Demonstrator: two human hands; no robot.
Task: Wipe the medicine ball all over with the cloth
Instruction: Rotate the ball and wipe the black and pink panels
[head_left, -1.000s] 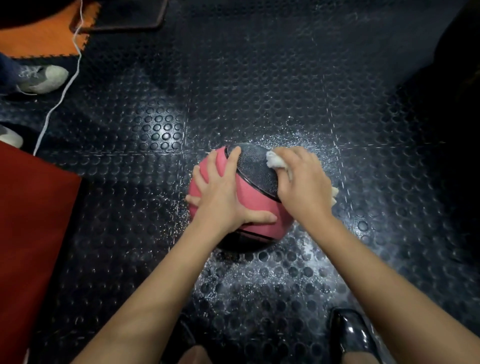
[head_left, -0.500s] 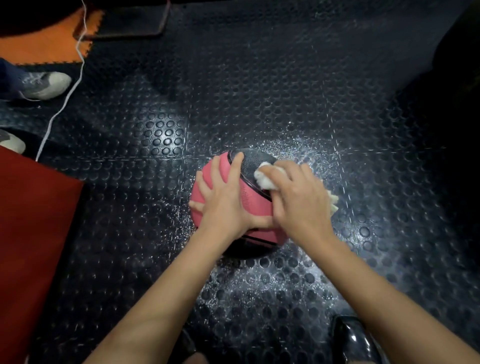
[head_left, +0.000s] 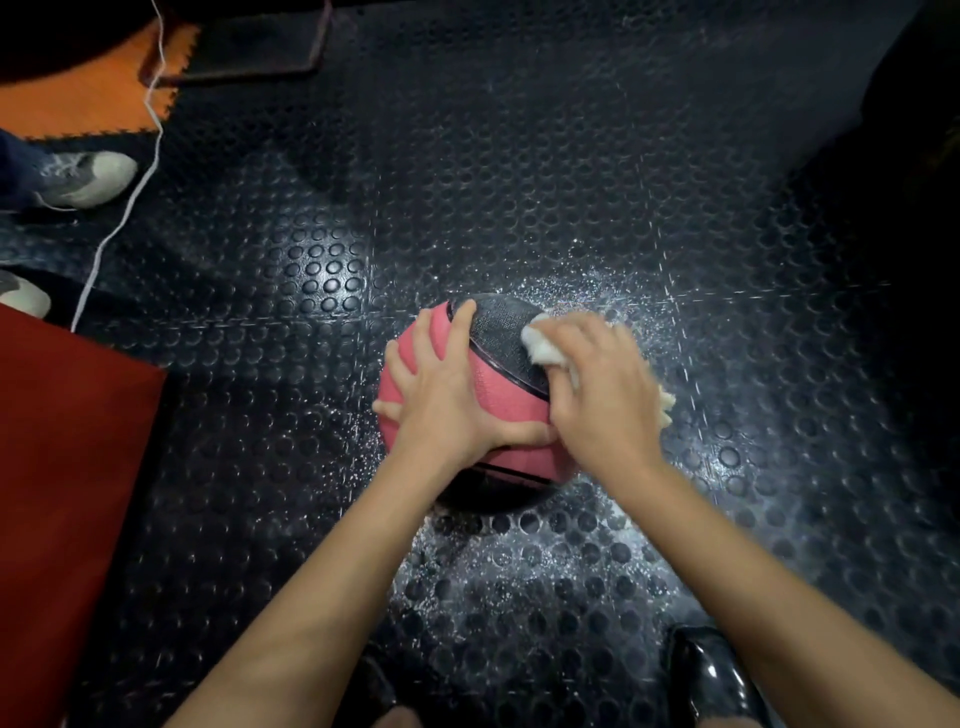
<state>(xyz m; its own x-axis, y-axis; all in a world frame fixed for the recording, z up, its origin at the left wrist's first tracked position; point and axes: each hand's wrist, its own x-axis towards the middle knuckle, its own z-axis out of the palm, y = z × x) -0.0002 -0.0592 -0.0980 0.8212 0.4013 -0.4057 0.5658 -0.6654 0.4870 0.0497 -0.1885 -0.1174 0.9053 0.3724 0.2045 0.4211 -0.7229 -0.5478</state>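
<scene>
A pink and black medicine ball (head_left: 498, 395) sits on the studded black rubber floor (head_left: 519, 182). My left hand (head_left: 441, 400) lies spread over its left and top side, fingers straight, thumb along the near side. My right hand (head_left: 602, 395) grips a white cloth (head_left: 540, 345) and presses it onto the ball's black textured panel at the upper right. A bit of the cloth also sticks out past the hand on the right. The ball's right side is hidden under that hand.
A red mat (head_left: 62, 493) lies at the left, an orange mat (head_left: 78, 104) at the top left. Another person's grey shoes (head_left: 85, 176) and a white cord (head_left: 119, 208) are at the left. My black shoe (head_left: 711, 675) is at the bottom right. White specks cover the floor around the ball.
My right hand with the cloth slid left across the black panel towards my left hand, then back a little to the right. The left hand stayed on the ball.
</scene>
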